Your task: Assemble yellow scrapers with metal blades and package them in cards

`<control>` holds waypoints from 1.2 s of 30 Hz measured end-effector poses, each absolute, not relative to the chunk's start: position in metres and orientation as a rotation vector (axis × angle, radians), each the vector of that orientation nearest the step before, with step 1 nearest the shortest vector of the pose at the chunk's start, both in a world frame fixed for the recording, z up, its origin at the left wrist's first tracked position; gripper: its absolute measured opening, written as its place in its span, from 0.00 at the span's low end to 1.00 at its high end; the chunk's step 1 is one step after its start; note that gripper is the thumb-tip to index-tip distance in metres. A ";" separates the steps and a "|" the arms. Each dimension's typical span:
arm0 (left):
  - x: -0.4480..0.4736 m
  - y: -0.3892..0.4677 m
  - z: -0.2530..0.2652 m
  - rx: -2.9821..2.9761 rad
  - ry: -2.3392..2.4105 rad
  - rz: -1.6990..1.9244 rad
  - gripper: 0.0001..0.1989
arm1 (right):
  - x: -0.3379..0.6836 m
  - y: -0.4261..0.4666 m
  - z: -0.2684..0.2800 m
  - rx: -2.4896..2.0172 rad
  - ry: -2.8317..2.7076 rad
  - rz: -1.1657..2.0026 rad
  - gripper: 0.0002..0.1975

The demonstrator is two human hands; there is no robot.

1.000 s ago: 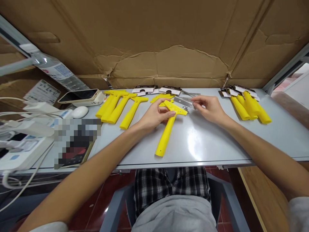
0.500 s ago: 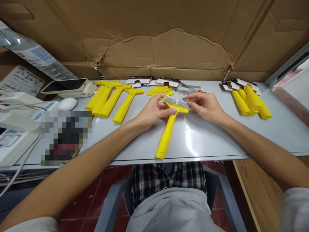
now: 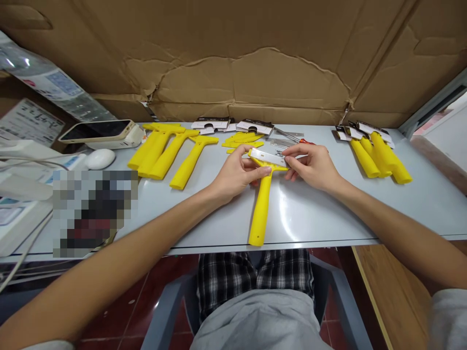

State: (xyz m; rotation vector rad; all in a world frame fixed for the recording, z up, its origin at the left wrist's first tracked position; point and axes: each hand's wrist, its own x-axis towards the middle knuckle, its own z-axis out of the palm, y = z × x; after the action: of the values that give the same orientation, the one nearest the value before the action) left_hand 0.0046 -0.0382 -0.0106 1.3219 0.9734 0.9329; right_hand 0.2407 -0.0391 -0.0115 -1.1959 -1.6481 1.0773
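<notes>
A yellow scraper handle (image 3: pixel 260 209) stands out toward me over the table's front edge, its wide head turned away. On that head lies a flat metal blade (image 3: pixel 268 157) with small holes. My left hand (image 3: pixel 237 177) is closed round the left side of the head, thumb on the yellow neck and fingers behind. At the blade's right end, my right hand (image 3: pixel 310 166) pinches with thumb and forefinger; its other fingers curl beneath. Just behind the blade lie several small screws (image 3: pixel 280 152), partly hidden by my right fingers.
More yellow handles (image 3: pixel 193 163) lie to the left, flat yellow pieces (image 3: pixel 242 141) behind. Carded scrapers (image 3: pixel 386 155) are at the right. A screwdriver (image 3: pixel 304 141) lies beside metal blades (image 3: pixel 279 142). A phone (image 3: pixel 97 130), white mouse (image 3: pixel 100 159) and bottle (image 3: pixel 54 82) stand left; cardboard (image 3: pixel 284 82) walls the back.
The handle's lower end has swung to the right, so it points more straight at me. My right fingers have moved slightly down round the blade's right end. My left hand keeps its hold.
</notes>
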 end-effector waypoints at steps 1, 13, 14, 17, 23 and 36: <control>0.004 -0.038 -0.010 1.325 0.976 0.926 0.37 | 0.242 -0.038 -0.011 -1.193 -1.646 1.090 0.32; 0.005 -0.038 -0.012 1.362 0.953 0.867 0.36 | 0.254 -0.031 -0.008 -1.235 -1.832 1.081 0.19; 0.005 -0.037 -0.012 1.361 0.941 0.869 0.36 | 0.253 -0.032 -0.008 -1.224 -1.824 1.018 0.17; 0.005 -0.037 -0.014 1.345 0.914 0.873 0.36 | 0.250 -0.037 -0.008 -1.180 -1.843 0.845 0.14; 0.003 -0.038 -0.012 1.369 0.920 0.834 0.35 | 0.249 -0.039 -0.006 -1.186 -2.008 0.955 0.20; 0.004 -0.040 -0.013 1.362 0.919 0.867 0.31 | 0.258 -0.029 -0.014 -1.178 -1.964 0.987 0.28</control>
State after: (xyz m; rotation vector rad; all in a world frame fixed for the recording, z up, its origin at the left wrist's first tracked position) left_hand 0.0042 -0.0401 -0.0133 1.3619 0.9194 0.8667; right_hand 0.2578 -0.0293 -0.0136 -1.1776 -1.9636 0.9866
